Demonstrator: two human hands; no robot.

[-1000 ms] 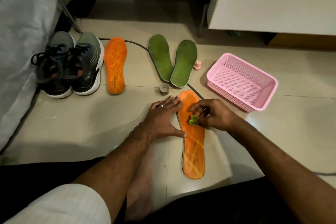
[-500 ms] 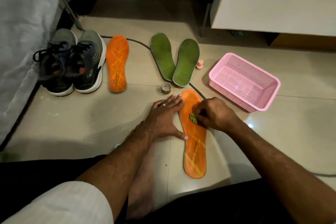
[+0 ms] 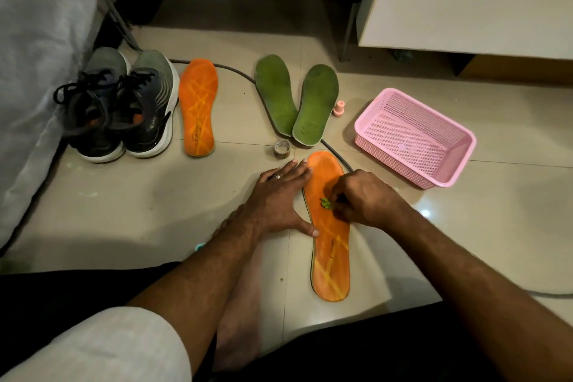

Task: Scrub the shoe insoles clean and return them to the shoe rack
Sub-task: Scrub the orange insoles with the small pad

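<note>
On the tiled floor (image 3: 93, 211) an orange insole (image 3: 330, 245) lies lengthwise in front of the seated person, toe end pointing away. The left hand (image 3: 276, 201) lies flat beside its left edge, fingers straight and together along the toe end, thumb spread so its tip touches the insole's edge. The right hand (image 3: 364, 198) is bent over the insole's upper middle, its fingers curled round a small green scrubber (image 3: 325, 203) that rests on the orange surface; most of it is hidden under the hand, so it may be a brush or a pad. A 2nd orange insole (image 3: 198, 107) lies further off to the left, just beside a pair of dark sneakers (image 3: 124, 108). 2 green insoles (image 3: 294, 101) lie beyond the hands, heels touching and toes fanned apart. Near their heels stands a small round tin (image 3: 281, 149), and a small pink cap (image 3: 339, 108) sits to their right. A pink mesh basket (image 3: 459, 161) sits on the right, and a dark cable (image 3: 235, 71) runs across the floor under the insoles.
</note>
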